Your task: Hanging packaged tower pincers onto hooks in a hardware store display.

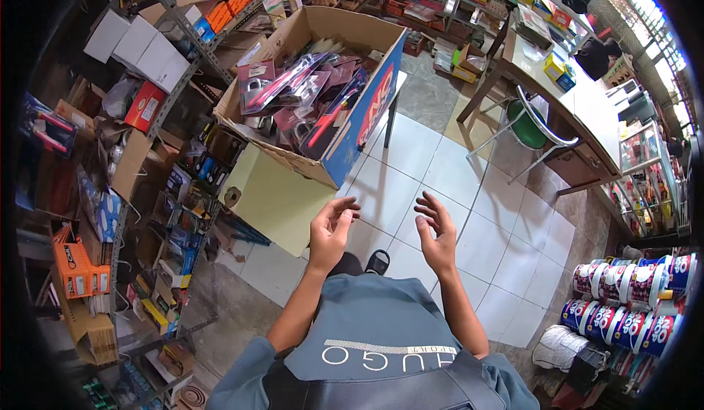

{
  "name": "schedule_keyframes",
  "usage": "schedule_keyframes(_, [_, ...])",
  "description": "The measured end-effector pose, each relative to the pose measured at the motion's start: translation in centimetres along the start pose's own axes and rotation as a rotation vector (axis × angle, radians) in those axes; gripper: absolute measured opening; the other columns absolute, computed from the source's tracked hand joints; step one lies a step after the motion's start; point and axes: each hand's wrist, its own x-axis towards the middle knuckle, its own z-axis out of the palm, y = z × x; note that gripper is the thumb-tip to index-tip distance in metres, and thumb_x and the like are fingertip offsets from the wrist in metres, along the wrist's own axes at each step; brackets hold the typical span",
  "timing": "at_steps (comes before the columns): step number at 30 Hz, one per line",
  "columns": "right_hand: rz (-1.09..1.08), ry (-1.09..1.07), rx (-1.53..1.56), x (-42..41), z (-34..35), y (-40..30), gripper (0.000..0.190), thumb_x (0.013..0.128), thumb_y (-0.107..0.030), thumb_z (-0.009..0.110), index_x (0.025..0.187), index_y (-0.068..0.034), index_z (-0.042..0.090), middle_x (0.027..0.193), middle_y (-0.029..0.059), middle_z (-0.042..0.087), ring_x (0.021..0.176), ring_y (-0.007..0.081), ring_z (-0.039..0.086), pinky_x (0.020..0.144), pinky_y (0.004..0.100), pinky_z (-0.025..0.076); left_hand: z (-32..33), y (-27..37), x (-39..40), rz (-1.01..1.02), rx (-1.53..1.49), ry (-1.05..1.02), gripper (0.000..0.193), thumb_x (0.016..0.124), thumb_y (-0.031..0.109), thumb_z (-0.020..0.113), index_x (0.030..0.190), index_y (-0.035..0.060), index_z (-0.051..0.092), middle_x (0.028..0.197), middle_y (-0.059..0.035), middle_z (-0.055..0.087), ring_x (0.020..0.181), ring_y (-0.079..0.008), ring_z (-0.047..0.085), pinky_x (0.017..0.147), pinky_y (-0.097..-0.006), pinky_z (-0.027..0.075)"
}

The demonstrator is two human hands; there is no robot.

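My left hand (331,233) is raised in front of my body with its fingers apart and slightly curled, holding nothing. Level with it on the right, my right hand (436,227) hangs over the tiled floor, likewise bare. Just beyond my left hand stands an open cardboard box (360,129) with a blue printed side. Inside it lies a heap of padlocks (256,86) and clear plastic packs (286,82) with red and black long-handled tools whose kind I cannot tell. The box rests on a pale yellow tabletop (275,195), its near edge close to my left hand.
Metal shelving (181,30) crowded with boxed goods runs along the left. To the right are a wooden desk (583,118) and a green-seated metal chair (525,124). Paint pails (602,322) are stacked at lower right, beside a white rope coil (558,347). White tiles (434,162) cover the floor.
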Motion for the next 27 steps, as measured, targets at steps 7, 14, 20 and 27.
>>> schedule_keyframes(7, [-0.019,-0.038,0.019,5.6,0.6,0.1,0.050,0.100,-0.006,0.060,0.149,-0.001,0.052,0.133,0.0167,0.066,0.119,0.0246,0.067,0.099,0.0357,0.053,-0.7,2.6,4.1,0.126,0.015,0.119,0.023,0.105,0.007,0.057,0.124,-0.0038,0.065,0.105,-0.0077,0.070,0.090,-0.0120,0.065,0.086,-0.0278,0.055])
schedule_keyframes(14, [-0.110,-0.108,0.040,14.2,3.1,-1.3,0.045,0.098,-0.001,0.062,0.144,-0.001,0.058,0.123,0.0164,0.072,0.115,0.0237,0.070,0.097,0.0354,0.055,-4.8,6.3,9.6,0.159,-0.201,0.382,0.020,0.106,0.008,0.055,0.122,-0.0001,0.065,0.098,-0.0070,0.068,0.080,-0.0113,0.064,0.060,-0.0273,0.058])
schedule_keyframes(20, [-0.233,-0.161,0.073,23.0,6.3,-3.8,0.038,0.099,-0.002,0.062,0.137,0.000,0.061,0.111,0.0129,0.075,0.101,0.0194,0.072,0.091,0.0347,0.056,-8.8,9.6,12.2,0.166,-0.180,0.513,0.023,0.107,0.010,0.057,0.126,-0.0006,0.062,0.101,-0.0068,0.067,0.077,-0.0092,0.063,0.053,-0.0230,0.055])
schedule_keyframes(27, [-0.447,-0.287,-0.077,32.7,10.3,-7.0,0.031,0.097,-0.002,0.064,0.128,-0.001,0.068,0.098,0.0087,0.075,0.089,0.0135,0.069,0.085,0.0306,0.054,-11.0,12.1,13.5,0.114,-0.309,0.583,0.026,0.107,0.014,0.057,0.129,0.0000,0.061,0.106,-0.0061,0.067,0.078,-0.0071,0.064,0.051,-0.0187,0.053])
